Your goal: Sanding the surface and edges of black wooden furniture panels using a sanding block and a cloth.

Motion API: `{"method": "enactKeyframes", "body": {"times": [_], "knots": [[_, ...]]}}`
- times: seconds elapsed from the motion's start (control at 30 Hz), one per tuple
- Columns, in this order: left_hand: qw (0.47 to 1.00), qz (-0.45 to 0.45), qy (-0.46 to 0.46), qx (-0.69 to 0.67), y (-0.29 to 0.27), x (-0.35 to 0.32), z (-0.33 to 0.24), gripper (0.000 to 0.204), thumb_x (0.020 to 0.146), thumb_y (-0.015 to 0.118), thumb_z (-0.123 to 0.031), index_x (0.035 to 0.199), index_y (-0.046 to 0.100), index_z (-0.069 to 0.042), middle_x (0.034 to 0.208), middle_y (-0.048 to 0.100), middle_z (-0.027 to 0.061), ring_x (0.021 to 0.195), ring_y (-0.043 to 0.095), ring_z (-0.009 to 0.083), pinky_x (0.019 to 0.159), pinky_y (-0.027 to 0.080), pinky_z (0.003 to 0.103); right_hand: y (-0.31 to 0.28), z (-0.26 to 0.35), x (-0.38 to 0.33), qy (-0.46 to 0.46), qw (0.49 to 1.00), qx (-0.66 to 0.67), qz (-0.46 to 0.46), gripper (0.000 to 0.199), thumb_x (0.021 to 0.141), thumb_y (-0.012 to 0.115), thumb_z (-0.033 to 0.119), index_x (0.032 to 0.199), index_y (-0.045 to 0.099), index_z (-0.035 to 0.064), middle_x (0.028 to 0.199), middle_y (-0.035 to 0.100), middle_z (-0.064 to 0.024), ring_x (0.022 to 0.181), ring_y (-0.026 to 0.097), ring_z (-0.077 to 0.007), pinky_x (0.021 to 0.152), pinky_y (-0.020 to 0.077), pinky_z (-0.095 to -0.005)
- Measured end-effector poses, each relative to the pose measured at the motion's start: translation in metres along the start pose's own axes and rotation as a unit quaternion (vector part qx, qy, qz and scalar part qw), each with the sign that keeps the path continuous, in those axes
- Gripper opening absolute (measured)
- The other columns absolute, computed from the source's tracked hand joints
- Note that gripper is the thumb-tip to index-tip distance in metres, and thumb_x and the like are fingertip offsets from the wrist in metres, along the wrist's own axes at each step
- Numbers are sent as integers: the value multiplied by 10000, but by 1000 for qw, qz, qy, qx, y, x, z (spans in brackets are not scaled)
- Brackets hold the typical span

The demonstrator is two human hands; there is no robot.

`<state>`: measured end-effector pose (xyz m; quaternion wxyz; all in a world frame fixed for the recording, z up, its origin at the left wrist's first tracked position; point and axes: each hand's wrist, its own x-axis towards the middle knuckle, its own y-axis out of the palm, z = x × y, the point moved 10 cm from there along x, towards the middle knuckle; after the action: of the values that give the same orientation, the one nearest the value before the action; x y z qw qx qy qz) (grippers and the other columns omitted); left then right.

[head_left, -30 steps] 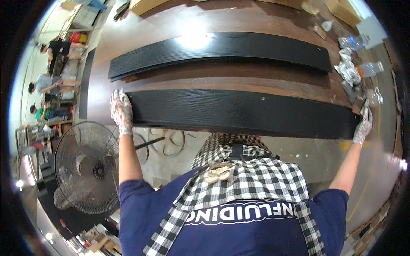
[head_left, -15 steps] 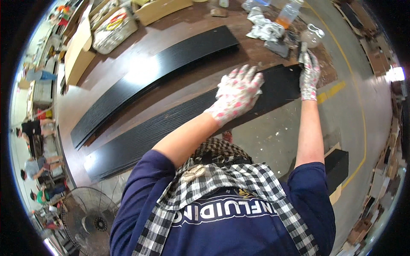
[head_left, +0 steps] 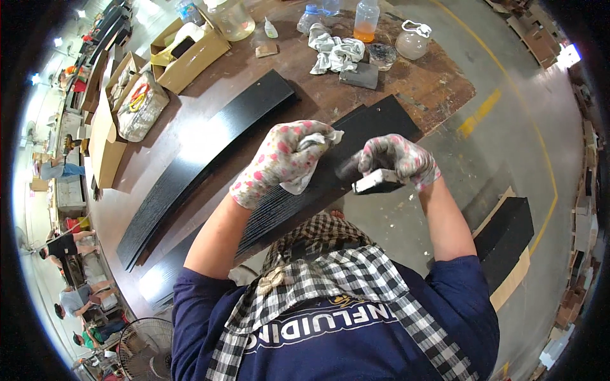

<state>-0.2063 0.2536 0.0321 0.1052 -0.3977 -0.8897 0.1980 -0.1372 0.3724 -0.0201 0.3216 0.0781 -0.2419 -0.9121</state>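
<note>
My right hand [head_left: 400, 159] has drawn in from the right end of the near black board [head_left: 279, 213], leaving that end bare, and my left hand [head_left: 286, 155], spread over the board before, now closes round a white cloth [head_left: 298, 185]. My right fingers curl on a dark, white-edged piece [head_left: 379, 182], too blurred to name. The board lies along the worktop's [head_left: 438, 82] near edge, long axis slanting from lower left to upper right.
</note>
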Motion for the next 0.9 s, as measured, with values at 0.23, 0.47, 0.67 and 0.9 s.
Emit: {"method": "enactKeyframes", "body": {"times": [0.23,0.47,0.67,0.9], "knots": [[980,-26,-148,-134,-11,-15,64,400,877,654,-213,1218,587,-14,952,663,38,843,608,106,779,501,248,-117,42,-106,-310,884,338,-94,558,780,668,521,1048,602,36,794,478,-69,676,419,-171,574,403,-280],[911,-43,-55,-408,-35,-36,96,724,778,724,-456,1257,526,50,1115,642,170,900,651,203,825,552,340,-148,92,-184,-374,865,199,-268,681,804,568,499,1279,509,14,1110,535,-167,816,436,-220,697,411,-334],[797,77,-37,-598,-18,-44,8,650,791,687,-442,1215,519,22,1088,598,197,934,644,297,769,586,365,-1,14,22,-197,975,100,-5,796,672,762,473,1223,533,-54,1055,616,-147,879,613,-214,808,521,-351],[934,-77,-75,-341,-43,-60,0,351,956,527,-249,1177,556,22,1144,613,209,881,629,197,726,539,295,68,-14,51,-77,976,118,164,831,677,793,511,1262,536,-20,949,646,-98,819,612,-183,716,509,-294]]}}
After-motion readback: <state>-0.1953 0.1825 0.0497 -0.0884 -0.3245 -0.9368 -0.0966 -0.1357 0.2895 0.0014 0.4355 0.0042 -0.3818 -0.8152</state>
